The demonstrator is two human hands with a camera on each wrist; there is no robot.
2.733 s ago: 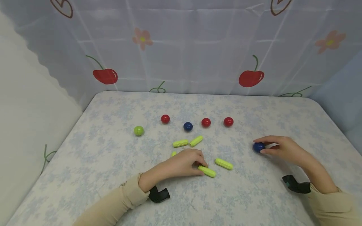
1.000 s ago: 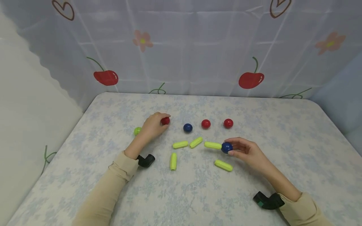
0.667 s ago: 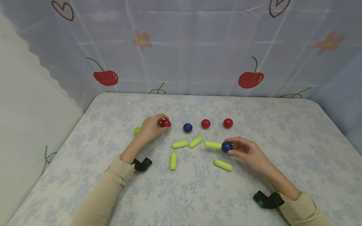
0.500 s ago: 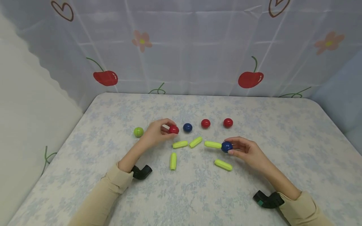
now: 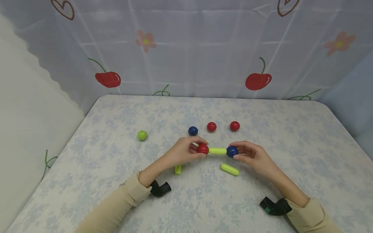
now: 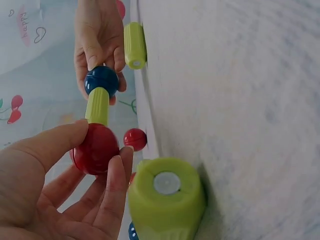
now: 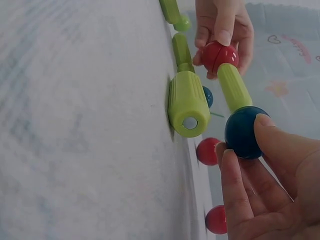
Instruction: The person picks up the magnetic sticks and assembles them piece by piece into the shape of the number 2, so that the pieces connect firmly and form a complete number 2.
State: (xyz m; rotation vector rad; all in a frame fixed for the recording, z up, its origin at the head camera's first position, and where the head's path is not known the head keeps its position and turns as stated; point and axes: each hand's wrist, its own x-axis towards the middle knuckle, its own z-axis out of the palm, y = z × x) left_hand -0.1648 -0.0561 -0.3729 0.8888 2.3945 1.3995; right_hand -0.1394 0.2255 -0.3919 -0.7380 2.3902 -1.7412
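My left hand (image 5: 185, 151) pinches a red ball (image 5: 203, 149) between thumb and fingers. Opposite it, my right hand (image 5: 254, 158) pinches a dark blue ball (image 5: 232, 151). A yellow-green ribbed rod (image 5: 218, 151) spans the gap, its ends against both balls. In the left wrist view the red ball (image 6: 95, 149), the rod (image 6: 97, 106) and the blue ball (image 6: 101, 80) form one line, held off the table. The right wrist view shows the same line from the blue ball's (image 7: 245, 132) end.
Below the held pieces lies a loose rod (image 5: 230, 169); another rod (image 5: 178, 170) is partly hidden by my left hand. Farther back rest a green ball (image 5: 142, 135), a blue ball (image 5: 193, 130) and two red balls, left (image 5: 211, 127) and right (image 5: 234, 126). A curtain (image 5: 186, 48) hangs behind the table.
My left hand placed a rod against the right hand's blue ball, picked up the red ball at the back and brought it right and nearer, to the rod's free end. Lately the right hand stays put.
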